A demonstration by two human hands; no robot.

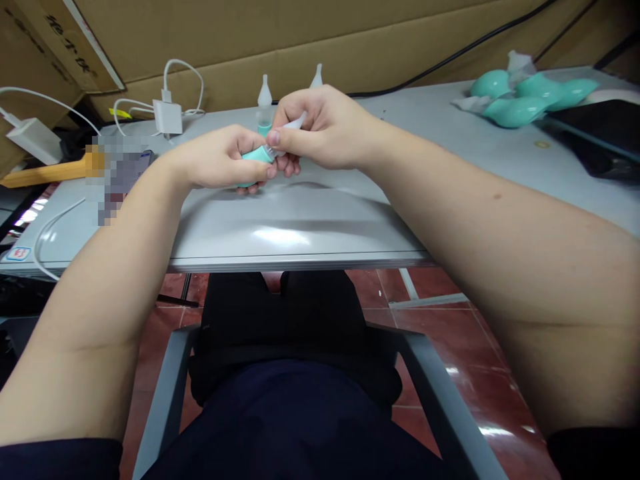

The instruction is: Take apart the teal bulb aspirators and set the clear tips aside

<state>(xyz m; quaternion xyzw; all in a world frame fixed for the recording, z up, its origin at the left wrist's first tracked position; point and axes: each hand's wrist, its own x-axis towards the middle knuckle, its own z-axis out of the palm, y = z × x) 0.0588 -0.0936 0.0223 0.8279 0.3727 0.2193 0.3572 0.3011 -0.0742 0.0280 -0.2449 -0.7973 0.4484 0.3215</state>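
My left hand point(220, 157) grips a small teal rubber bulb point(256, 157) just above the grey table point(310, 220). My right hand point(325, 127) pinches a clear plastic nozzle tip point(295, 123) that meets the bulb's neck between my fingers. Most of the bulb is hidden by my fingers. Behind my hands stand two upright pieces with clear pointed tips: one with a teal base point(264, 100), and another point(317, 77) partly hidden by my right hand.
A pile of teal bulbs and clear tips point(525, 97) lies at the table's far right beside a dark flat object point(600, 133). White chargers with cables point(167, 113) and a phone sit at the left. Cardboard boxes point(300, 40) wall the back. A chair frame is below.
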